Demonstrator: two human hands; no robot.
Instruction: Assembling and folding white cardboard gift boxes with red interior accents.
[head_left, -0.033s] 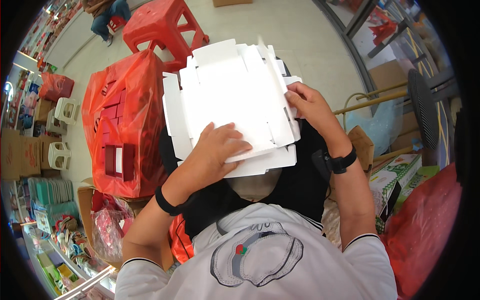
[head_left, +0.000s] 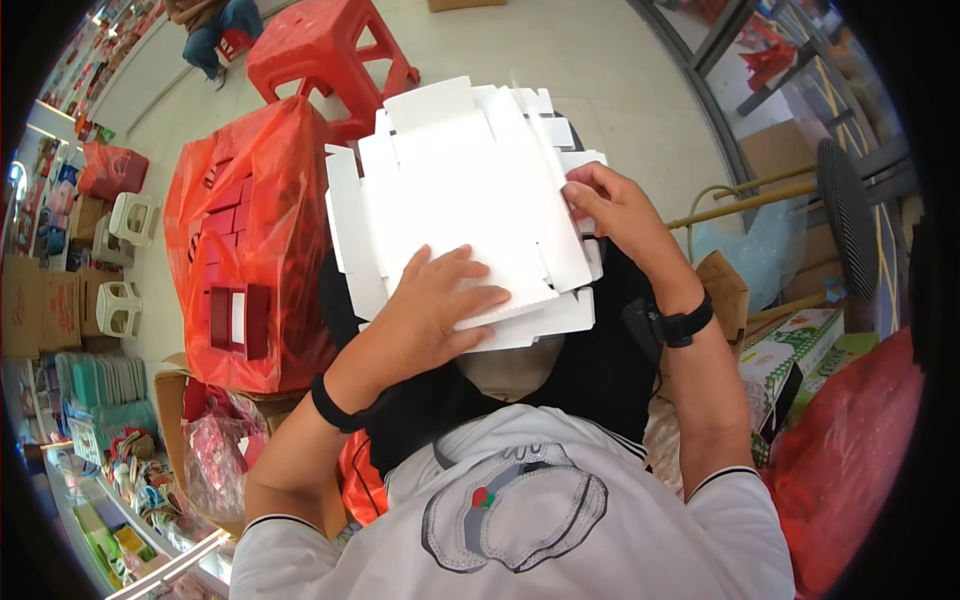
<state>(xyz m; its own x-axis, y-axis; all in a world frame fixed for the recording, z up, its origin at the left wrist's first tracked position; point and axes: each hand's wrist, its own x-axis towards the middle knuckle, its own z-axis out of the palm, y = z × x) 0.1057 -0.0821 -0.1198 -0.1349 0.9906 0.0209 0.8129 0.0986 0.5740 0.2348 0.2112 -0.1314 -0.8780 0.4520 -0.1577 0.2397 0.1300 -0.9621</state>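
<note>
On my lap lies a stack of flat white cardboard box blanks (head_left: 460,190) with cut tabs and side flaps. My left hand (head_left: 440,300) rests with spread fingers on the near left part of the top blank. At the right edge, my right hand (head_left: 610,205) pinches a side flap (head_left: 560,225) between thumb and fingers. That flap is folded up and leans inward over the sheet. Further blanks show beneath along the right and near edges.
Left of my lap stands a red plastic bag (head_left: 290,330) of dark red boxes, with an open dark red box (head_left: 240,320) on it. A red stool (head_left: 310,55) is ahead. A pole-mounted round black disc (head_left: 850,220), cartons and another red bag (head_left: 850,470) are at right. A person sits far left.
My right hand has shifted slightly left, and the right flap leans further inward with it. The fingers of my left hand have slid a little to the right on the cardboard.
</note>
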